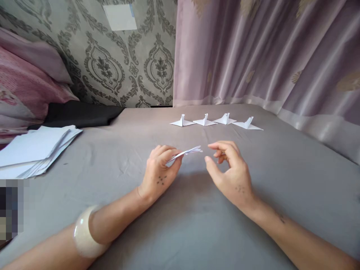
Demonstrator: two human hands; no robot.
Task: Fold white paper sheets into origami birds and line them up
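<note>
My left hand (164, 165) pinches a small piece of folded white paper (191, 150) between thumb and fingers, above the grey sheet. The paper's layers point to the right and part slightly at the tip; its other end is hidden in my grip. Just right of that tip, my right hand (229, 168) is held with thumb and forefinger apart, touching nothing. Farther back stands a row of several white folded paper birds (206, 120), their wings spread on the sheet.
On the left lies a stack of white paper sheets (33, 150), with a black cloth (81, 113) behind it. A lilac curtain (253, 56) hangs along the back and right. Patterned wallpaper (126, 63) carries a white card (120, 17). A grey sheet (295, 187) covers the flat surface.
</note>
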